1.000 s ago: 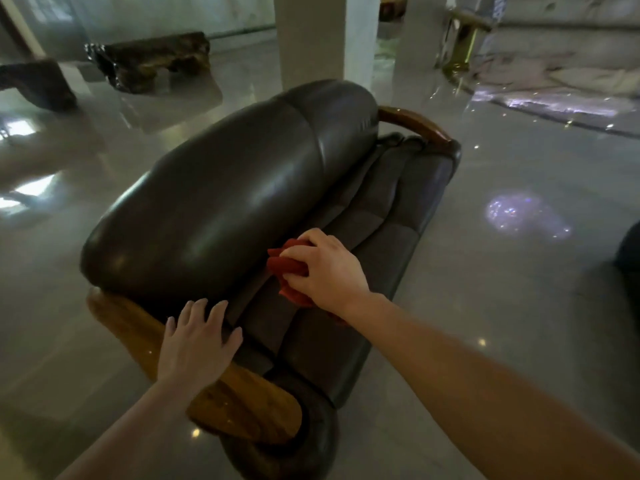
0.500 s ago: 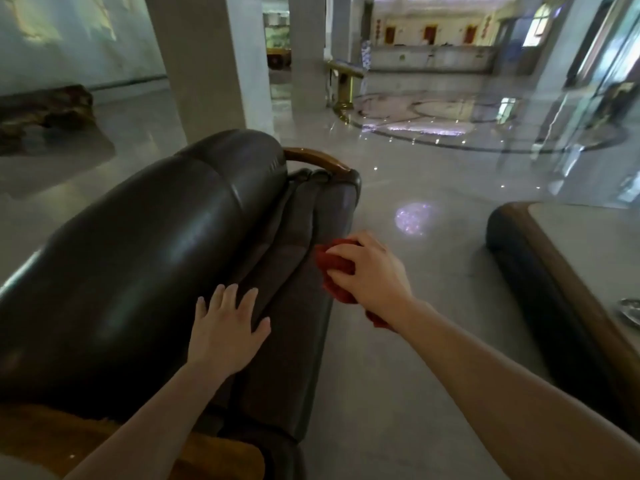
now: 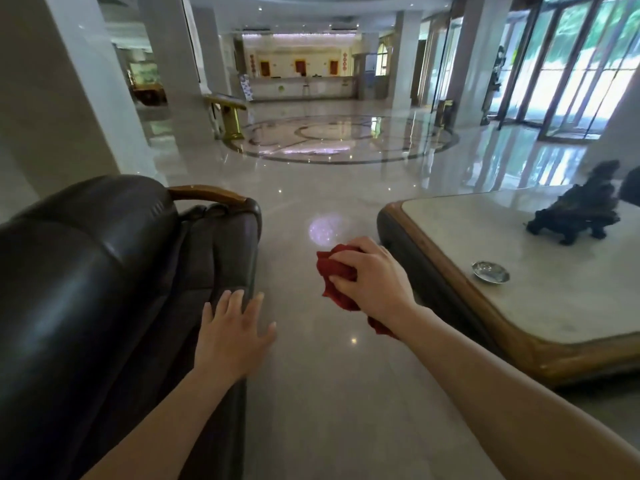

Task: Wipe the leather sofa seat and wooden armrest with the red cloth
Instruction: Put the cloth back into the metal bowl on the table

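The dark leather sofa [image 3: 90,271] fills the left side, its seat [image 3: 225,247] a narrow strip along the right of the backrest. A curved wooden armrest [image 3: 207,192] caps the far end. My right hand [image 3: 374,278] is closed on the crumpled red cloth [image 3: 337,268], held in the air over the floor, clear of the sofa. With fingers spread, my left hand [image 3: 235,330] hovers at the seat's front edge, holding nothing. The near armrest is out of view.
A low table [image 3: 519,306] with a pale stone top and wood rim stands at right, carrying a small metal dish [image 3: 490,271] and a dark carved figure [image 3: 578,209]. Glossy floor [image 3: 311,393] runs between sofa and table. Columns and a gold stand [image 3: 228,116] lie beyond.
My right hand lifted the red cloth off the seat and swung it right, out over the floor. My view rose and turned right, and my left hand slid to the seat's edge.
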